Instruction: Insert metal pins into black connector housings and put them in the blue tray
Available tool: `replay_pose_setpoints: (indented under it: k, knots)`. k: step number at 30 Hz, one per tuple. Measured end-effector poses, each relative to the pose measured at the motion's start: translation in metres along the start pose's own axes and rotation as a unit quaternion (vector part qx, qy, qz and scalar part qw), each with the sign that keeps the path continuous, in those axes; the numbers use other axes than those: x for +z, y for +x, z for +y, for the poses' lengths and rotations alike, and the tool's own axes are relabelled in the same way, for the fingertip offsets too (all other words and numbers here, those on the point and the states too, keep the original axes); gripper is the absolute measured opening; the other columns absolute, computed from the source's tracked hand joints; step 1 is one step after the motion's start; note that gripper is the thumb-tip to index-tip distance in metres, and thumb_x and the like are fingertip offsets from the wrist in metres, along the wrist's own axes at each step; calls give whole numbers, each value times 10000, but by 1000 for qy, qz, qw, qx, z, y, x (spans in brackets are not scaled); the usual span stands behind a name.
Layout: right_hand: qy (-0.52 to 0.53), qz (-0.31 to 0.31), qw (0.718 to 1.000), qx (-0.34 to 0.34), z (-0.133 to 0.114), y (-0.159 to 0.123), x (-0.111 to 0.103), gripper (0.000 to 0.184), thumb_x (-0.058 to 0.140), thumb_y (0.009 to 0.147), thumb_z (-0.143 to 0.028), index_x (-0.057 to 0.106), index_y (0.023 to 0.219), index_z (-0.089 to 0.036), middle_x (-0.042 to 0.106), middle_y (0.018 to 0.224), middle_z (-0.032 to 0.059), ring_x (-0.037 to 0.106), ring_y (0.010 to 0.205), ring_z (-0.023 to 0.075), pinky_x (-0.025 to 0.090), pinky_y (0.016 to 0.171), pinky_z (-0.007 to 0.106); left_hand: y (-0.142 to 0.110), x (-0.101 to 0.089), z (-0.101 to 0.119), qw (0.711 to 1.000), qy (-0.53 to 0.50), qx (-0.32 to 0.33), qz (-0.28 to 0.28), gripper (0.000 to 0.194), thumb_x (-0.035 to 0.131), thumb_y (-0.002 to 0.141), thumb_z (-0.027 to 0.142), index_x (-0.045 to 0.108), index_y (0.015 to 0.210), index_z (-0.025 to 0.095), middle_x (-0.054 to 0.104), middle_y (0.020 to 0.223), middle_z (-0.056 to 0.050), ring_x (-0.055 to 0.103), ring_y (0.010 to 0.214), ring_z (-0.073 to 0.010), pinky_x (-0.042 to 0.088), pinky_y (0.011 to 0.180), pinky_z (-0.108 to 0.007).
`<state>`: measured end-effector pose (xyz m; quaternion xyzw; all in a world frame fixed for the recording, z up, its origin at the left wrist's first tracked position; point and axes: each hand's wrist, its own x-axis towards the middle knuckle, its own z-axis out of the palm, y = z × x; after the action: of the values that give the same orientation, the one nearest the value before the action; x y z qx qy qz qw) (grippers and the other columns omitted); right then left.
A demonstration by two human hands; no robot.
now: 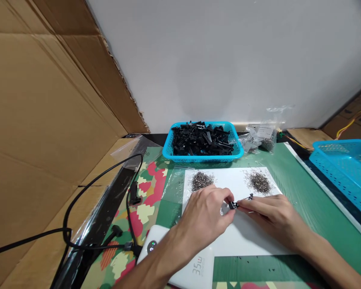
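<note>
Over the white paper (228, 243), my left hand (209, 206) pinches one end of a small black plastic part (232, 205) between thumb and fingertips. My right hand (270, 210) comes in from the right, its fingers closed around the part's other side; a thin dark end sticks up above its index finger. A fine metallic sliver shows below the right fingers, too small to name. Behind my left hand lies a pile of tiny metal pieces (201, 180). A second pile of metal pieces (259, 183) is just beyond my right hand.
A blue basket (203, 159) full of black plastic parts stands at the back. Plastic bags (266, 136) lie beside it. Another blue basket (343, 160) is at right. A white power bank (192, 269) with a black cable (67, 208) sits front left, by a cardboard wall (48, 100).
</note>
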<state>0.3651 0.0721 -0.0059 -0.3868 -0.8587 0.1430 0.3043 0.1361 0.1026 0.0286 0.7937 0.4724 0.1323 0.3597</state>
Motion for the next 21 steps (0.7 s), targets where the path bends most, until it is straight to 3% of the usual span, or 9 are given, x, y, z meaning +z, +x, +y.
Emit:
replay_pose_setpoints:
  k: [3,7,10,14,18,21]
  knots:
    - [40,-2,999,28,-6,4,-5,166,563,1062,-175,726,1092,-174,643,679,-29,576,515,100,379,516,240,-2,0,0,1000,28,-1,-4,158,708,881,215,764,1028,201,761,971,-68,699,923,-263,501,816,-377]
    - [68,34,996,51,-13,14,-17,232,505,1040,-144,717,1126,-181,612,725,3,592,595,134,452,549,237,-2,-1,0,999,45,21,-7,200,679,865,124,779,1023,195,750,949,-72,685,900,-256,488,795,-362]
    - [59,23,996,58,-12,23,-23,297,465,1063,-126,709,1215,-200,678,917,62,674,795,169,545,682,253,-2,-1,0,999,44,29,-7,170,674,864,116,794,951,199,725,887,-71,669,874,-252,474,758,-346]
    - [15,16,998,63,-8,33,-21,315,494,1084,-140,697,1311,-224,697,1165,101,706,1002,193,572,799,279,-3,2,-2,999,47,23,-3,134,691,855,140,803,891,202,685,830,-69,644,793,-233,453,696,-328]
    - [-15,155,982,104,-14,38,-14,152,638,1035,-173,779,1075,-213,743,1035,68,718,850,179,565,715,271,-5,6,-3,998,51,36,0,117,682,877,152,788,865,201,681,814,-66,643,852,-249,457,714,-334]
    - [45,224,959,169,-22,36,-5,97,725,984,-210,786,909,-208,759,914,44,721,754,171,575,657,255,-6,9,-1,995,73,61,-6,107,676,906,155,772,879,194,706,837,-69,647,884,-259,475,749,-353]
